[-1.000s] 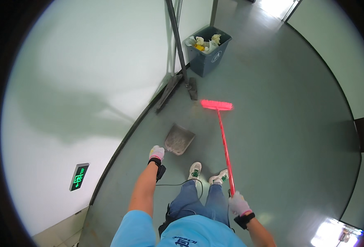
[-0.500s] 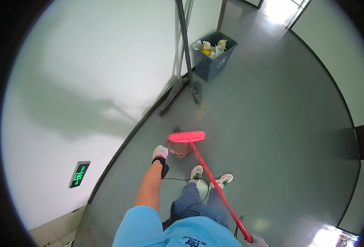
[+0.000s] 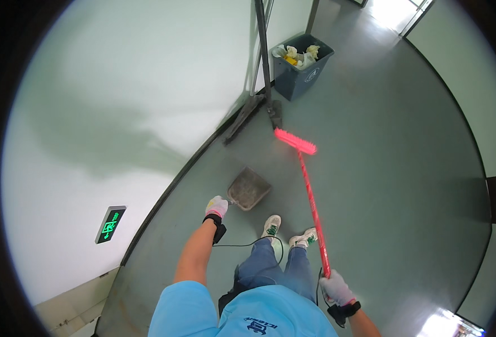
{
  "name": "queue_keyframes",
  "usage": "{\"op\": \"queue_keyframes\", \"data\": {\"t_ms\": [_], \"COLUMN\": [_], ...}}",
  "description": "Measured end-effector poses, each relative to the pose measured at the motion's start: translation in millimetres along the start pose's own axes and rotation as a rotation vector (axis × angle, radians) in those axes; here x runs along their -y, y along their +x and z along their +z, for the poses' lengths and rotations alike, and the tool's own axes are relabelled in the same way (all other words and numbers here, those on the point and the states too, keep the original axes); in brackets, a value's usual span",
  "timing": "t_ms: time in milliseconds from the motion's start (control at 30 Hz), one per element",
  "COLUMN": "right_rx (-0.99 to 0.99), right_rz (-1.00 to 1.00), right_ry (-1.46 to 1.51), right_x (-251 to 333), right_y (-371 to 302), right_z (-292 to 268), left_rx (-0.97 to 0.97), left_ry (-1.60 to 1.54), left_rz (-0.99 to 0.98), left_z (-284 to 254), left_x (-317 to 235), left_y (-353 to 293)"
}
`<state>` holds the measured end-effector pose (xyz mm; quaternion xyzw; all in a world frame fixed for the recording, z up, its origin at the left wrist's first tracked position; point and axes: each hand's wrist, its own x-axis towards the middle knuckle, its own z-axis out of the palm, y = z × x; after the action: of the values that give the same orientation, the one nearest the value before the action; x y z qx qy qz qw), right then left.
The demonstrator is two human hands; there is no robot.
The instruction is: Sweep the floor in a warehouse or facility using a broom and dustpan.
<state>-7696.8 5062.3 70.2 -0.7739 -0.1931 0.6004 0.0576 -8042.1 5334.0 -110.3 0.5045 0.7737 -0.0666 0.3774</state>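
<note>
My left hand (image 3: 217, 206), in a pale work glove, is closed round the short handle of a grey-brown dustpan (image 3: 249, 189). The pan is held low over the floor in front of my feet; I cannot tell whether it touches. My right hand (image 3: 337, 287), gloved too, grips the lower end of a red broom handle. At the far end of that handle, the pink-red broom (image 3: 296, 141) head lies ahead of the dustpan and to its right, close to the foot of a dark long-handled tool (image 3: 275, 115) by the wall.
A grey-blue bin (image 3: 301, 73) with crumpled rubbish stands by the wall corner. A wide dark-headed floor tool (image 3: 242, 119) leans against the white wall (image 3: 107, 73) on the left. A lit green sign (image 3: 111, 224) hangs there. A thin cable (image 3: 239, 245) crosses my legs. Grey floor (image 3: 394, 168) stretches right.
The broom head has swung away from over the dustpan, forward and to the right. My right hand has moved up into fuller view. The dustpan is now uncovered, still in my left hand.
</note>
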Motion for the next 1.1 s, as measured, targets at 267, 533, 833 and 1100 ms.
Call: {"op": "queue_keyframes", "data": {"t_ms": [267,533,833,1100], "right_rx": [0.489,0.362,0.157,0.451], "right_rz": [0.221,0.171,0.026,0.064], "right_ry": [0.350,0.363,-0.090,0.107], "right_x": [-11.1,30.7,75.3,72.1], "right_y": [-78.3,-137.0,-43.5,-73.3], "right_z": [-13.5,-61.2,-22.2,-16.5], "left_rx": [-0.050,0.042,-0.018,-0.079], "left_ry": [0.008,-0.115,-0.160,-0.076], "left_rz": [-0.024,-0.078,-0.013,-0.085], "left_z": [-1.4,-16.1,-20.6,-17.9], "left_x": [-2.5,24.4,62.9,66.1], "left_y": [0.7,-12.9,-16.6,8.4]}}
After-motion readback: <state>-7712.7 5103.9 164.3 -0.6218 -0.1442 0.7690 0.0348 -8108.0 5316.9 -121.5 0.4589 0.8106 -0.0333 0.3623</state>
